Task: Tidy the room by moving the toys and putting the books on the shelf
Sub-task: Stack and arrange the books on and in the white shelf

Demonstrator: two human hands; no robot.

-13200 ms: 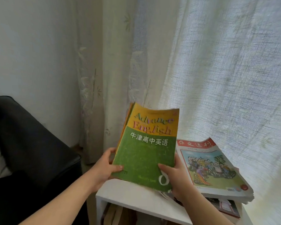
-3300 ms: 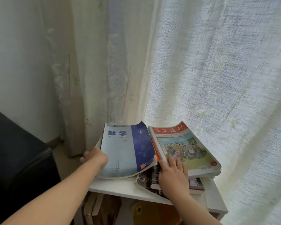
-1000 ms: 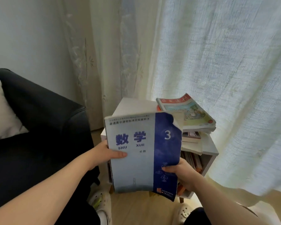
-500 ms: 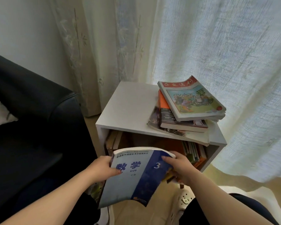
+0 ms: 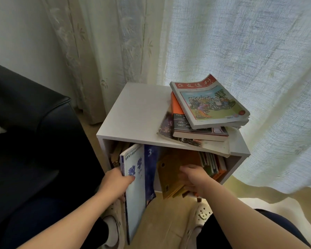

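Shelf: white open-fronted cube (image 5: 133, 115), centre of frame, in front of a pale curtain (image 5: 241, 51); black sofa (image 5: 25, 123) along the left edge.
Shelf top: untidy stack of books (image 5: 196, 133) on the right half, topped by a magazine with a cartoon cover (image 5: 210, 103); the lowest one overhangs the front edge. Left half bare.
Compartment, left: a few brownish books (image 5: 117, 151) upright against the side wall, mostly in shadow.
Compartment, centre: yellow-brown books (image 5: 172, 171) leaning, their lower ends sticking out past the front.
Compartment, right: row of thin upright books (image 5: 212, 164).
Task item: blue-and-white maths book (image 5: 136, 186) marked "3", lower centre of frame, on edge with its cover facing right; far end inside the compartment just right of the brownish books, near end projecting out over the floor.
Left hand (image 5: 115, 182): clamped on the maths book's spine edge, thumb on the cover.
Right hand (image 5: 194, 178): holds the yellow-brown books, thumb on the face, fingers round the near edge; slightly blurred.
Hands: apart, one on each item.
Floor: pale perforated slippers (image 5: 199, 218) at bottom centre.
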